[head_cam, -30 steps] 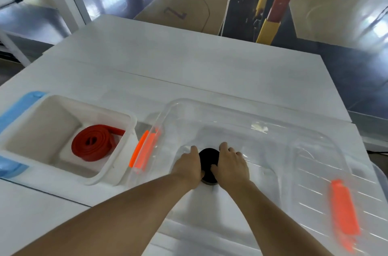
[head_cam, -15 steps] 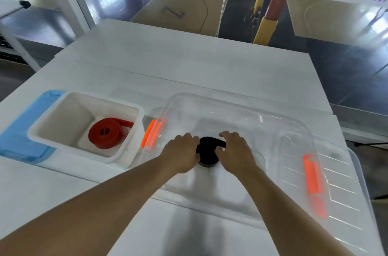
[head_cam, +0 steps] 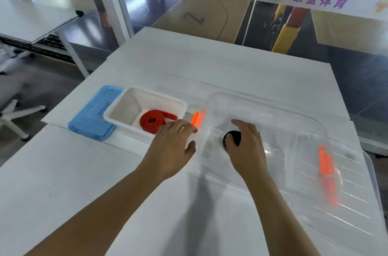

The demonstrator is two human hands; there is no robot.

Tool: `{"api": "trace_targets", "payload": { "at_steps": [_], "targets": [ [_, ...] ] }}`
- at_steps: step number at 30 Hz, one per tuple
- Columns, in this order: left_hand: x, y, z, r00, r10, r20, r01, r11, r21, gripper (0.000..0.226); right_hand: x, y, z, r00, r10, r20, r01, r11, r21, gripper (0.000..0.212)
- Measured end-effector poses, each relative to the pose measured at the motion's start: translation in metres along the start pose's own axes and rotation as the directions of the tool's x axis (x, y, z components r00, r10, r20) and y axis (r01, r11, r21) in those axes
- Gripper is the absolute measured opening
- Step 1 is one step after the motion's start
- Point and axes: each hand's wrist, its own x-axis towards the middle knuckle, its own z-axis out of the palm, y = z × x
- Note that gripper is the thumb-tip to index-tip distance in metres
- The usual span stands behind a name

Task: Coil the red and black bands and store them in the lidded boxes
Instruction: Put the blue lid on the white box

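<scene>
Since a second ago my left hand (head_cam: 175, 146) has let go of the black band (head_cam: 232, 137) and slid out toward nine o'clock, so it now hovers with fingers loosely spread and empty at the left wall of the clear box (head_cam: 260, 113), next to the orange latch (head_cam: 197, 118). My right hand (head_cam: 247, 146) alone holds the black coil, fingers curled over its top and thumb tucked at its near side, pressing it onto the floor of the clear box. Both forearms reach in from six o'clock, low over the white surface (head_cam: 210, 62).

Further out at ten o'clock, the red band (head_cam: 154, 122) lies coiled in the white box (head_cam: 147, 96), its tail a little loose. That box's blue lid (head_cam: 94, 117) lies flat beside it at nine o'clock, not fitted. I judge both coils stored; closing both boxes remains.
</scene>
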Motion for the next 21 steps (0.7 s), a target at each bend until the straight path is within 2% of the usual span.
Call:
{"api": "trace_targets", "payload": {
  "at_steps": [4, 7, 14, 21],
  "targets": [
    [-0.042, -0.041, -0.024, 0.999, -0.003, -0.035, 0.003, 1.000, -0.013, 0.030, -0.035, -0.046, 0.029, 0.999, -0.032, -0.040, 0.033, 0.999, 0.020, 0.043],
    [-0.072, -0.076, -0.036, 0.999, -0.028, -0.016, 0.027, 0.999, -0.020, 0.030, -0.063, -0.083, 0.060, 0.998, -0.061, -0.012, 0.061, 0.998, 0.022, 0.044],
    [-0.130, -0.173, -0.041, 0.989, -0.133, 0.058, 0.135, 0.991, -0.018, 0.030, -0.102, -0.153, 0.151, 0.985, -0.057, 0.166, 0.055, 0.998, 0.013, 0.046],
    [-0.149, -0.270, -0.030, 0.970, -0.219, 0.102, 0.221, 0.975, -0.010, 0.029, -0.095, -0.197, 0.230, 0.955, -0.029, 0.294, 0.047, 0.997, -0.053, 0.046]
  ]
}}
